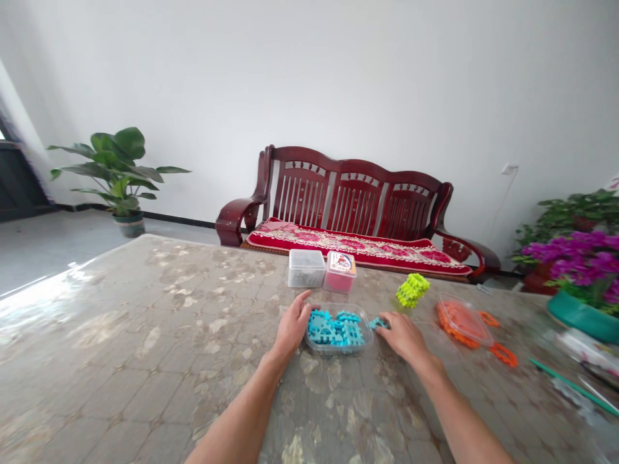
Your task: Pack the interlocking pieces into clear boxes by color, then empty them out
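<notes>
While the left hand (pixel 293 325) braces the clear container (pixel 338 348) of blue pieces (pixel 333 328), the right hand's (pixel 405 335) fingers pinch a blue piece (pixel 377 323) beside it; steady, gentle pressure should prevent tipping.

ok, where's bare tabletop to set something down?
Widest: table left of the left hand, to its left edge. Smaller: between the forearms, near side of blue-piece tub. Crowded: right side, with orange pieces, green stick, flower pot.

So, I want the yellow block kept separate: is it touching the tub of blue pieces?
Apart: the head view shows bare table between the yellow block and the tub.
</notes>
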`<action>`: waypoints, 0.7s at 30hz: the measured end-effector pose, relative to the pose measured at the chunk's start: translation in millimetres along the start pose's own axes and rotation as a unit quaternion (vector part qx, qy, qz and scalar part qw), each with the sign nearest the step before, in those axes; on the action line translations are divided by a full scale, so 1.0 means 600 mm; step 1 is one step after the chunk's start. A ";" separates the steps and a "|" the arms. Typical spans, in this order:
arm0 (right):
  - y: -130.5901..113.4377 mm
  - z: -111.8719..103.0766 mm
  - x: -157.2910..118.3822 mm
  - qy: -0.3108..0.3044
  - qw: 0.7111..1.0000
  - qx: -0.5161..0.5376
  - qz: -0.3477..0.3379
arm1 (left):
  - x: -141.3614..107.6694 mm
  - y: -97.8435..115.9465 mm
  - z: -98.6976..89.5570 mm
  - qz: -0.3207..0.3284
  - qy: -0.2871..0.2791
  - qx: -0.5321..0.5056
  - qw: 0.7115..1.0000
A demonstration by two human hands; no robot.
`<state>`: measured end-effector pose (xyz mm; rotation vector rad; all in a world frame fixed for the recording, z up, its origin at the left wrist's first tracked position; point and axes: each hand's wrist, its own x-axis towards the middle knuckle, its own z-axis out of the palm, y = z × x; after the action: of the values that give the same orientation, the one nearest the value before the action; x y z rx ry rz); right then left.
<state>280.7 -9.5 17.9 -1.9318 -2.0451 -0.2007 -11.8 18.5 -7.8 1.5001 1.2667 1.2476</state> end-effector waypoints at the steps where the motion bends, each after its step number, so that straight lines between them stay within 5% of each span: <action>1: -0.003 0.001 -0.002 -0.003 1.000 -0.008 -0.007 | 0.000 0.001 0.000 -0.001 0.001 0.001 1.000; 10: -0.007 -0.004 -0.001 0.014 0.998 -0.056 0.026 | 0.001 0.002 0.000 -0.002 0.004 0.005 1.000; 13: -0.016 -0.024 0.006 0.068 0.997 -0.006 0.043 | 0.001 -0.001 0.000 0.000 0.002 0.009 1.000; 16: -0.050 -0.054 0.013 0.096 0.993 0.068 -0.013 | 0.001 -0.002 0.000 0.003 0.003 0.009 1.000; 21: -0.139 -0.086 0.015 0.046 0.982 0.087 -0.161 | 0.001 -0.003 0.001 -0.003 0.004 -0.001 1.000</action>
<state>204.4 -23.7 78.6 -1.4565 -2.2223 -0.1742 -11.4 19.4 -9.7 1.4906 1.2741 1.2509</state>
